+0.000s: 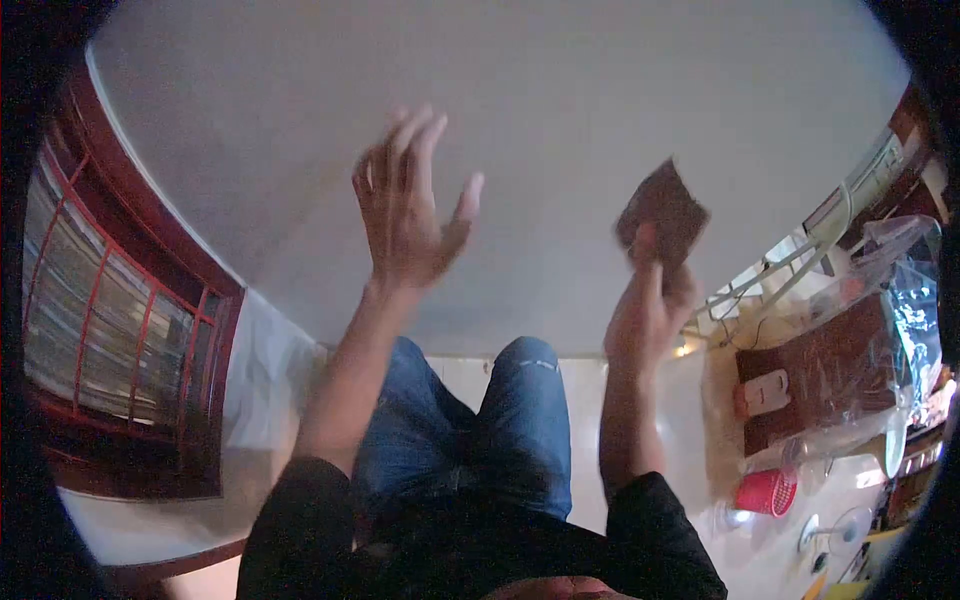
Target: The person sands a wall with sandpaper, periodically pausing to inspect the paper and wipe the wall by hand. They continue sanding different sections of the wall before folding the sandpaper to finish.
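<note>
Now my right hand (658, 305) pinches a brown sheet (672, 195) by the pale wall (540, 90), my left hand (408, 215) spread, empty, apart, and moving the sheet likely needs a firm grip.

1. A pale surface (765, 560) spread around the pink basket (765, 493); whether it was floor could not be told.
2. A brown surface (800, 350) showed above the pink basket in the view.
3. Clear plastic sheeting (912, 300) lay over part of it, up and right of the basket.
4. A small white piece (767, 391) lay against it, above the basket.
</note>
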### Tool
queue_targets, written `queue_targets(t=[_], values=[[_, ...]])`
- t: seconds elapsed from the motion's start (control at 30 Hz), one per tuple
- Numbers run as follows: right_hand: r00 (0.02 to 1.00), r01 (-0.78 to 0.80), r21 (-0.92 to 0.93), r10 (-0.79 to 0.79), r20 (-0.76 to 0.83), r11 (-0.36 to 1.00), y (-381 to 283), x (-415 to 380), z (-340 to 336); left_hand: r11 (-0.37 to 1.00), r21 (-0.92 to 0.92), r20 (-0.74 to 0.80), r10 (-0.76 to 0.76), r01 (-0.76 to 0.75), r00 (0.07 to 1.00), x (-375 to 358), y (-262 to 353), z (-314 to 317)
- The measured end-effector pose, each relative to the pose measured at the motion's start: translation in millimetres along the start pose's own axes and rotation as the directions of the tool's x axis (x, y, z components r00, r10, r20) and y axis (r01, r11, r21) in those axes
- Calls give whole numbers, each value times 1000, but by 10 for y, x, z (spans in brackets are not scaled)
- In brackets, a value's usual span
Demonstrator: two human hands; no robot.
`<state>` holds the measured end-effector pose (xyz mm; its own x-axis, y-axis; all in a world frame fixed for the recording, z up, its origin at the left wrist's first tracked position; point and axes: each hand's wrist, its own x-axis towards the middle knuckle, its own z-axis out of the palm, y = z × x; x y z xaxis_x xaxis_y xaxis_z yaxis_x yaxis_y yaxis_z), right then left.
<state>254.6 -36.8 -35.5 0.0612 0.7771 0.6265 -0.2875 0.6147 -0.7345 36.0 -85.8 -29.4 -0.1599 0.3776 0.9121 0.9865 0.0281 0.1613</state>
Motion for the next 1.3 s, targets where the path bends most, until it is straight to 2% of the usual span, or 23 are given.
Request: queue_targets(t=[0.07, 0.13, 0.2, 0.27, 0.33, 0.37, 0.4, 0.43, 0.47, 0.53, 0.57, 0.6, 0.67, 0.7, 0.77, 0.83, 0.87, 0.93, 1.0, 1.07, 1.17, 1.23, 1.3], values=[[919, 369, -263, -392, -41, 891, -169, 558, 198, 996, 60, -100, 65, -59, 993, 382, -211, 162], [720, 608, -534, -691, 61, 587, -504, 1132, 430, 964, 181, -183, 228, -195, 956, 609, -416, 334], [563, 808, -277, -820, 106, 520, -539, 1658, 624, 955, 204, -215, 258, -215, 942, 625, -526, 494], [483, 854, -309, -859, 172, 418, -447, 1888, 853, 948, 225, -245, 280, -226, 928, 630, -565, 552], [390, 869, -459, -826, 408, 184, -226, 2027, 990, 953, 255, -183, 213, -163, 960, 598, -568, 564], [427, 819, -562, -777, 463, 115, 19, 1911, 1068, 956, 252, -190, 202, -151, 961, 581, -579, 557], [503, 796, -605, -547, 669, -8, 162, 1682, 1068, 965, 207, -200, 201, -159, 959, 585, -569, 535], [497, 796, -533, -192, 846, -289, 120, 1457, 1200, 973, 163, -214, 199, -166, 956, 584, -563, 525], [106, 900, -206, -266, 958, -383, 522, 1450, 1007, 974, 167, -230, 192, -155, 954, 568, -564, 520], [120, 984, -159, -376, 919, -74, 419, 1522, 984, 979, 123, -208, 183, -160, 961, 571, -585, 501], [263, 931, -351, -479, 837, -102, 300, 1701, 969, 979, 129, -212, 183, -158, 960, 587, -607, 510], [385, 841, -531, -573, 724, -105, 151, 1922, 959, 977, 136, -227, 192, -164, 955, 583, -618, 519], [451, 748, -653, -811, 372, 117, -69, 2248, 959, 980, 127, -236, 177, -151, 955, 548, -612, 532], [448, 753, -649, -806, 386, 108, -45, 2190, 965, 982, 111, -230, 177, -155, 957, 546, -598, 519], [467, 777, -629, -652, 597, -19, 84, 1884, 1048, 982, 100, -242, 181, -162, 953, 567, -626, 510], [490, 869, -494, -79, 868, -40, 288, 1354, 1113, 990, 80, -257, 135, -118, 957, 551, -626, 525], [113, 985, -143, -274, 955, -91, 686, 1310, 970, 990, 82, -273, 133, -114, 953, 546, -614, 521], [419, 887, -387, -90, 903, 252, 459, 1502, 941, 990, 66, -312, 138, -123, 940, 557, -594, 517], [430, 779, -582, -478, 766, -231, -36, 1859, 1000, 990, 76, -292, 132, -114, 947, 559, -641, 539], [532, 690, -723, -700, 477, 31, -158, 2196, 871, 992, 82, -261, 115, -97, 958, 524, -637, 523], [481, 764, -644, -685, 546, 23, 101, 1875, 1038, 990, 66, -291, 142, -128, 946, 574, -639, 483], [445, 889, -459, -270, 854, 14, 413, 1407, 977, 985, 62, -271, 174, -164, 947, 539, -673, 516], [406, 913, -407, -198, 892, 37, 589, 1412, 792, 989, 41, -290, 148, -143, 946, 526, -616, 504]])
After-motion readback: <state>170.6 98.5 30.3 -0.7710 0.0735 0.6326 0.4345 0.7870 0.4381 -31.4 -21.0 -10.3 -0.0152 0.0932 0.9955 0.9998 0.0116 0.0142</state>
